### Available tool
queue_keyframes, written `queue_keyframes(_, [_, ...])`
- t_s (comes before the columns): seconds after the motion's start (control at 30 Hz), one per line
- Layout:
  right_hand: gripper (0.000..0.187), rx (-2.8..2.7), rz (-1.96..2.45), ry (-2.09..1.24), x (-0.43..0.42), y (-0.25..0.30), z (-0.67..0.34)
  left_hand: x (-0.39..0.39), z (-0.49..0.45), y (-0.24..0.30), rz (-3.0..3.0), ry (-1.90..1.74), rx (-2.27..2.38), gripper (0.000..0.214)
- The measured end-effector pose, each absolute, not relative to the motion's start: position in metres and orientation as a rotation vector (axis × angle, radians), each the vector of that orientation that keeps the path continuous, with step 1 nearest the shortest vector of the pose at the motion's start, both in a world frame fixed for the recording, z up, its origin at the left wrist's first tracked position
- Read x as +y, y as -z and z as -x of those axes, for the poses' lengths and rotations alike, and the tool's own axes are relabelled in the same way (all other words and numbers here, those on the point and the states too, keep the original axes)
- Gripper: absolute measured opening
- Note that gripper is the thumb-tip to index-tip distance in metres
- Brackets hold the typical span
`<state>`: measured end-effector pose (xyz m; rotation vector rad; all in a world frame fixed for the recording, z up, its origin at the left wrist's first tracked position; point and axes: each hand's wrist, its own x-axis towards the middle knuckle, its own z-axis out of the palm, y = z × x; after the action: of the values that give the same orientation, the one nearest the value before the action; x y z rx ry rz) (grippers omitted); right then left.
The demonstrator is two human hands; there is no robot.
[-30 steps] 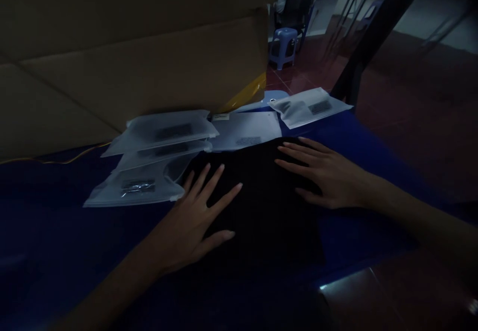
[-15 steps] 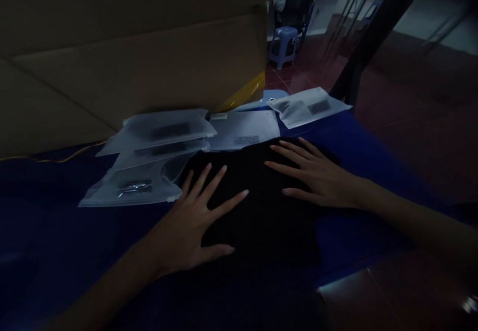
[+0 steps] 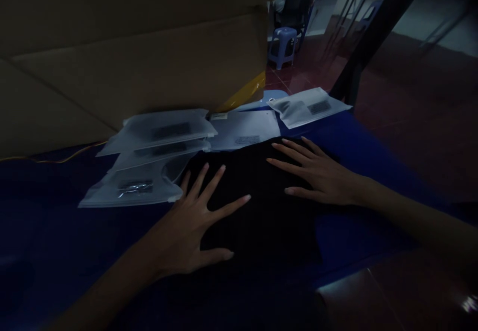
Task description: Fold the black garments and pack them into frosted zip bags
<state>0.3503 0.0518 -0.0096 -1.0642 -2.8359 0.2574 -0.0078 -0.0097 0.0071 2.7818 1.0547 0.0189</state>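
Blue work table (image 3: 358, 147): a black cloth garment (image 3: 265, 226) is shown lying flat at centre, pressed by the left hand (image 3: 188, 226) and right hand (image 3: 321, 176), both spread wide, nothing grasped. Frosted plastic bags (image 3: 149, 164) are laid just beyond, beside a cardboard carton (image 3: 130, 57).

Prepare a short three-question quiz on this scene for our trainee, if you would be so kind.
1. True or false: the left hand and the right hand both rest on the black cloth with fingers spread.
2. What lies between the stack of frosted plastic bags and the single bag? A) scissors B) a white paper sheet C) a mug
3. Fill in the blank: the black cloth lies on a ___ table top.

Key: 1 true; 2 B; 3 blue
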Motion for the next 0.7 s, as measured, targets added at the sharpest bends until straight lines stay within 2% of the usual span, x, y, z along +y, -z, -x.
queue_keyframes(0.23, [0.078,-2.785,1.129,-0.306,0.049,0.008,-0.347,-0.010,0.008,-0.006,-2.764,0.004,1.071,0.090])
queue_keyframes(0.47, [0.094,-2.614,1.329,-0.407,0.037,0.004,-0.330,-0.009,0.007,-0.007,-2.768,-0.030,1.051,0.091])
queue_keyframes(0.6, [0.113,-2.700,1.272,-0.355,0.039,0.008,-0.332,-0.008,0.008,-0.008,-2.783,-0.043,1.028,0.093])
queue_keyframes(0.7, [0.113,-2.760,1.209,-0.337,0.043,0.011,-0.339,-0.007,0.008,-0.010,-2.769,-0.064,1.023,0.095])
